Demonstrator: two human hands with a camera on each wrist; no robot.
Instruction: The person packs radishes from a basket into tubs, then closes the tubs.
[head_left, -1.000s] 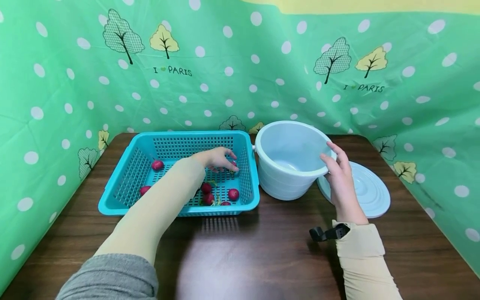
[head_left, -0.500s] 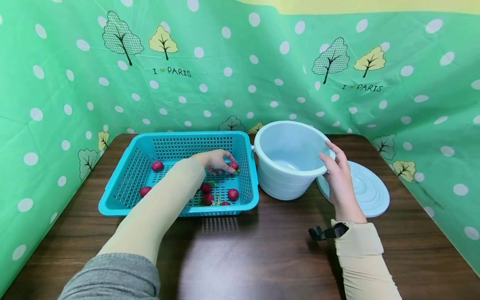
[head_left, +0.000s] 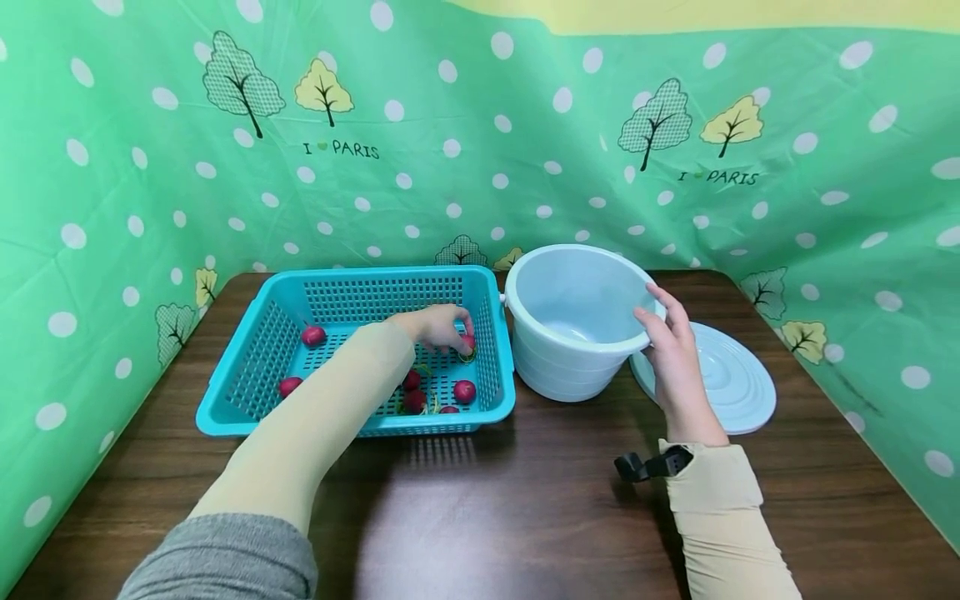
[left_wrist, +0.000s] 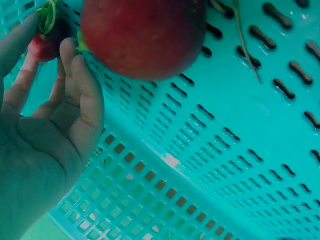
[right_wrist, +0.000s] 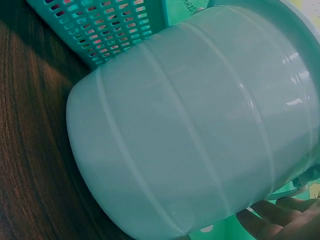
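My left hand reaches into a turquoise basket and grips a red radish near its right wall. In the left wrist view, thumb and fingers surround that radish, its green stem end showing. Another radish looms close to that camera. Several more radishes lie on the basket floor, one of them a radish at front right. My right hand holds the right rim of a pale blue bucket; its fingers show at the bucket's side in the right wrist view.
A round pale blue lid lies on the dark wooden table, right of the bucket and partly behind my right hand. Bucket and basket stand side by side. A green dotted cloth hangs behind and around the table.
My left hand's fingers have closed around the radish at the basket's right, and the radish has shifted slightly. My right hand stays at the bucket rim. The head view has tipped a little.
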